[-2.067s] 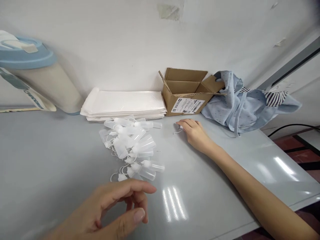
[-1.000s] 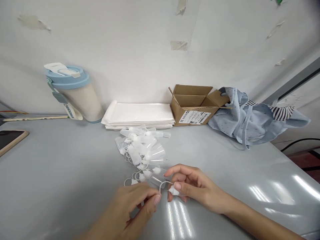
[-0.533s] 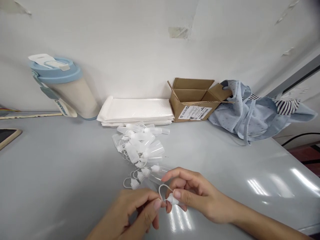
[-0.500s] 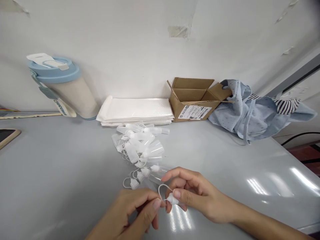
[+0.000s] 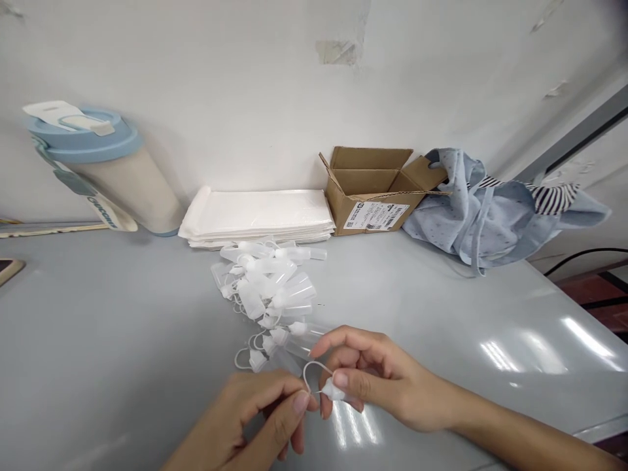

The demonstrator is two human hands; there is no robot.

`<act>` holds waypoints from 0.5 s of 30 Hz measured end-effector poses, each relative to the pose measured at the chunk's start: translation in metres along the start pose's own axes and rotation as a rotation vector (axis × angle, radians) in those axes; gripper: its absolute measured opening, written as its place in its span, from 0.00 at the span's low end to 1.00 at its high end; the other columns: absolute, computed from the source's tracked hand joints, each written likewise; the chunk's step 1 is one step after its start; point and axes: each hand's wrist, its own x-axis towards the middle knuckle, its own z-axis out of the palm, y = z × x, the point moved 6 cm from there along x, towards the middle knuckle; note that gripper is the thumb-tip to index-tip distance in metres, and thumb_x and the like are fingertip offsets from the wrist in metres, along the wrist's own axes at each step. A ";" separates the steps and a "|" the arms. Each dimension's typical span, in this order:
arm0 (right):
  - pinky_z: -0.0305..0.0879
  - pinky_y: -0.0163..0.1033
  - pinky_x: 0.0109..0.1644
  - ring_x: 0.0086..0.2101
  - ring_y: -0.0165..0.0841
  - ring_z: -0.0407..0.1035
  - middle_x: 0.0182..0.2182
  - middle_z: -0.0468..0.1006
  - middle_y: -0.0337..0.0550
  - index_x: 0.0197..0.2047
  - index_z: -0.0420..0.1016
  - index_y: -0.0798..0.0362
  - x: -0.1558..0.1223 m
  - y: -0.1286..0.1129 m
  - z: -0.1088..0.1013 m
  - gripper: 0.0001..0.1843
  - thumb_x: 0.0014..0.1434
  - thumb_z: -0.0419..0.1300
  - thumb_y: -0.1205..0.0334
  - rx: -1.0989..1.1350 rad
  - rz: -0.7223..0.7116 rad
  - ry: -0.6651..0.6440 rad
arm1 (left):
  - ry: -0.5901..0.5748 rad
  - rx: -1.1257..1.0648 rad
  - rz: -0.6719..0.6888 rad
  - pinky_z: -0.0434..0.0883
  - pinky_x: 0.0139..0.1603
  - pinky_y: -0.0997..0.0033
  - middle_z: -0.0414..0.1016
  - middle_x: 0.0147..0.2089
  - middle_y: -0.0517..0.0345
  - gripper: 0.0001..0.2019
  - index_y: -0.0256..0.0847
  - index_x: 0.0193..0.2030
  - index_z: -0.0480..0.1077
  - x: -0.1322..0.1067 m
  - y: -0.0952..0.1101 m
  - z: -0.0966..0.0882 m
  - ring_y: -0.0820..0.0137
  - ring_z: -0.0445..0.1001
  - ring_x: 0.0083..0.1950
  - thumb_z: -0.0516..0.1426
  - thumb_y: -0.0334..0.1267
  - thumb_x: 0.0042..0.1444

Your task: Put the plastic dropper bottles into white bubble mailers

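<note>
My right hand point(image 5: 377, 383) pinches a small white plastic cap point(image 5: 333, 391) between thumb and forefinger, low over the grey table point(image 5: 122, 340). A thin white loop point(image 5: 311, 374) arcs from the cap to my left hand point(image 5: 255, 418), whose thumb and forefinger are pinched on the loop's other end. Just beyond both hands lies a pile of small translucent plastic bottles with tethered caps point(image 5: 267, 288).
Against the wall stand a blue-lidded tumbler point(image 5: 105, 170), a stack of white flat bags point(image 5: 258, 212), an open cardboard box point(image 5: 373, 190) and a bundle of light blue cloth point(image 5: 490, 209). A phone's corner point(image 5: 7, 268) shows at the left edge. The table's edge runs at the lower right.
Two seconds ago my right hand lay by the cardboard box and my left hand was open. Both have since met near the front, pinching the cap and its loop; little has shifted in the last second.
</note>
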 end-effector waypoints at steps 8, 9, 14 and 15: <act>0.57 0.31 0.30 0.29 0.25 0.66 0.32 0.77 0.41 0.51 0.68 0.54 -0.001 0.000 0.000 0.15 0.65 0.58 0.55 -0.041 0.006 -0.005 | -0.016 0.008 -0.004 0.66 0.27 0.81 0.73 0.23 0.63 0.19 0.42 0.32 0.76 -0.001 0.000 0.002 0.75 0.70 0.24 0.48 0.47 0.65; 0.57 0.31 0.30 0.29 0.25 0.66 0.32 0.77 0.42 0.51 0.68 0.54 -0.001 0.000 0.000 0.15 0.65 0.58 0.55 -0.044 0.007 -0.003 | -0.011 0.016 -0.003 0.66 0.27 0.81 0.73 0.23 0.63 0.19 0.42 0.32 0.76 -0.001 0.000 0.001 0.75 0.70 0.24 0.48 0.46 0.66; 0.59 0.31 0.33 0.31 0.25 0.68 0.32 0.77 0.40 0.51 0.68 0.54 -0.002 -0.001 0.001 0.14 0.66 0.58 0.56 -0.084 -0.005 0.006 | -0.011 0.104 0.092 0.66 0.26 0.81 0.73 0.22 0.64 0.18 0.43 0.33 0.75 -0.001 0.005 0.002 0.75 0.70 0.23 0.47 0.42 0.66; 0.61 0.32 0.35 0.32 0.26 0.69 0.32 0.77 0.40 0.51 0.68 0.54 -0.003 -0.002 0.002 0.13 0.66 0.57 0.57 -0.093 -0.015 0.005 | 0.007 0.139 0.119 0.66 0.26 0.81 0.73 0.22 0.64 0.17 0.43 0.32 0.74 -0.001 0.007 0.001 0.75 0.70 0.22 0.47 0.41 0.66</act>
